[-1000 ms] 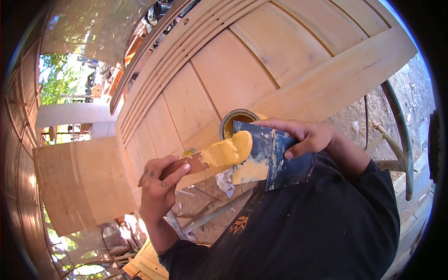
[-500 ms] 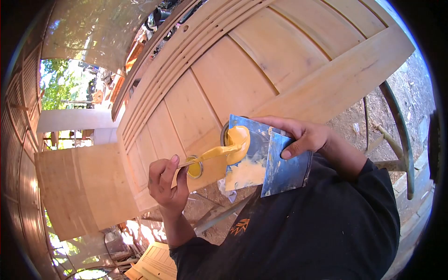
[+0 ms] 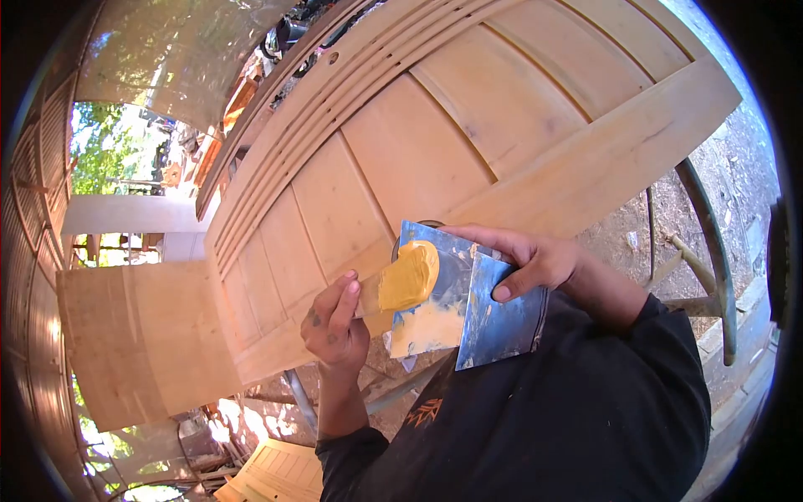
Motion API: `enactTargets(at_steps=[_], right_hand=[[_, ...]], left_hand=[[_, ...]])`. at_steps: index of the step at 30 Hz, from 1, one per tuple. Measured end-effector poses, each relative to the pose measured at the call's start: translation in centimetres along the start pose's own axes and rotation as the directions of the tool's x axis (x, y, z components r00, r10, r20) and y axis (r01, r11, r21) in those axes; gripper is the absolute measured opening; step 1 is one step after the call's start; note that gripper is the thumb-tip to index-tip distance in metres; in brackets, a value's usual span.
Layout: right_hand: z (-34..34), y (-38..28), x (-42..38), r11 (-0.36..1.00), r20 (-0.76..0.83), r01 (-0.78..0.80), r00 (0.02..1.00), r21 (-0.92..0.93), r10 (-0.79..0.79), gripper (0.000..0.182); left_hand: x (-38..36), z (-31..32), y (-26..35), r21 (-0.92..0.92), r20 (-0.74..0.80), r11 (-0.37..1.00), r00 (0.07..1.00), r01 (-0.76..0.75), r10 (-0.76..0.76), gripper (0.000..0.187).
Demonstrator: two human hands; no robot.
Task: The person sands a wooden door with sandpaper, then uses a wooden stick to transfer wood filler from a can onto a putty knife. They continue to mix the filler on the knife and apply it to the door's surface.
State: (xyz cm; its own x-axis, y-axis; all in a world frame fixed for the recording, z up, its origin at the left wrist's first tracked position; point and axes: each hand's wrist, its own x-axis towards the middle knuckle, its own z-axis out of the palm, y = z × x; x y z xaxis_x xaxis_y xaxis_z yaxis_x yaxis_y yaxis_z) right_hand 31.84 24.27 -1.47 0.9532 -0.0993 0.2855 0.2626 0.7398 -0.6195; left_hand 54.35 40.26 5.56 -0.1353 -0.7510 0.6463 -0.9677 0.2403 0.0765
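My left hand (image 3: 336,325) pinches a flat, pale stick (image 3: 368,301) whose far end is buried in thick yellow putty (image 3: 408,276). This putty lies against a blue metal putty plate (image 3: 456,276). A paler, smeared layer of putty (image 3: 428,328) covers the plate's lower part. My right hand (image 3: 531,266) grips that plate together with a second blue scraper (image 3: 500,314), its thumb pressed on top and its other fingers mostly hidden behind. A dark round rim (image 3: 430,223) shows just behind the plate's top edge.
A large panelled wooden door (image 3: 418,151) lies beyond my hands on metal supports (image 3: 711,268). A plywood sheet (image 3: 142,335) is at the left. Another panelled wooden piece (image 3: 276,473) lies lower down, and corrugated metal sheeting (image 3: 33,276) lines the far left.
My left hand has moved right, bringing the stick up to the plate; the stretched strand of putty is now a lump there. The small tin of yellow putty has gone from sight.
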Motion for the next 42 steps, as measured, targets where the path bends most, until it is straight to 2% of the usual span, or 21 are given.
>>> enactTargets(at_steps=[6,18,30,42], right_hand=[[-0.2,0.6,0.1,1.000,0.001,0.017,1.000,0.003,-0.017,0.083],[-0.4,0.7,0.0,0.996,0.052,-0.068,0.997,0.062,0.065,0.085],[-1.3,0.7,-0.2,1.000,0.062,-0.006,0.998,0.012,0.005,0.081],[-1.3,0.3,-0.4,0.999,0.027,-0.041,0.999,0.006,0.040,0.083]], left_hand=[[-0.9,-0.3,-0.8,0.019,0.046,0.999,0.998,-0.038,0.037,0.054],[-1.3,-1.7,-0.9,0.106,0.101,0.984,0.986,-0.145,0.135,0.054],[-1.8,-2.9,-2.0,0.159,0.142,0.975,0.981,-0.157,0.135,0.059],[-0.7,-4.1,-2.8,0.176,0.190,0.967,0.970,-0.185,0.151,0.055]])
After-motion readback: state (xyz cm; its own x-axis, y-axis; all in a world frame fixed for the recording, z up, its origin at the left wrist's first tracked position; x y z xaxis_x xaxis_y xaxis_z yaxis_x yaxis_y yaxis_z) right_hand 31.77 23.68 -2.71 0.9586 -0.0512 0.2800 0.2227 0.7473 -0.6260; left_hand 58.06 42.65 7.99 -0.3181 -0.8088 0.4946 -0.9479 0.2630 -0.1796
